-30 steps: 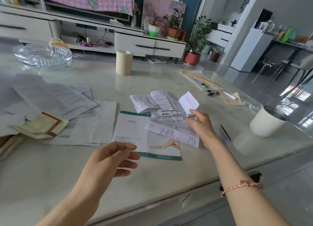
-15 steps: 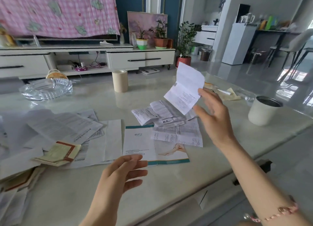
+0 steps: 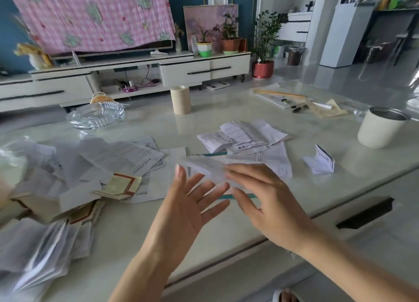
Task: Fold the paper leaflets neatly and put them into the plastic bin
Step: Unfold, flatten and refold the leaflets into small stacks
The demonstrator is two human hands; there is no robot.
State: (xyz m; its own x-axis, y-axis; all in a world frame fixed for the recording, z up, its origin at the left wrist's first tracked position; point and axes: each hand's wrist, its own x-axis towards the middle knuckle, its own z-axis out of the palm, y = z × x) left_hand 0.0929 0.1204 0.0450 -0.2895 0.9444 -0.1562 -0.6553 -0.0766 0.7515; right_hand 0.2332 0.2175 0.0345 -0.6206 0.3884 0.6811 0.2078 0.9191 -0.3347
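Leaflet [image 3: 204,168], white and smeared by motion blur, is hanging just above the table [image 3: 136,233] between the two hands, its long edge running from the left fingertips across to the right ones. The left hand [image 3: 183,202] is standing palm inward with its fingers [image 3: 197,188] straight and spread apart, the tips lying at the paper's left end. The right hand [image 3: 269,206] is reaching in from the other side with its fingers [image 3: 240,174] stretched out along the sheet; whether they are pinching it or only touching it cannot be told through the blur. Directly beneath both hands a teal-edged brochure [image 3: 240,196] is lying flat. Just beyond it, a small heap of creased printed slips [image 3: 244,136] is sitting, and off to the right a little folded leaflet [image 3: 319,163] is standing half open, well apart from the heap, with a white cup [image 3: 381,131] farther right. To the left, loose printed sheets [image 3: 118,156] are overlapping one another, a yellowish red-bordered booklet [image 3: 120,185] resting on them. Nearer the table's front left corner, a thick stack of folded papers [image 3: 45,245] is fanning out. Farther back a glass dish [image 3: 95,117] and a beige roll [image 3: 180,99] are standing apart.
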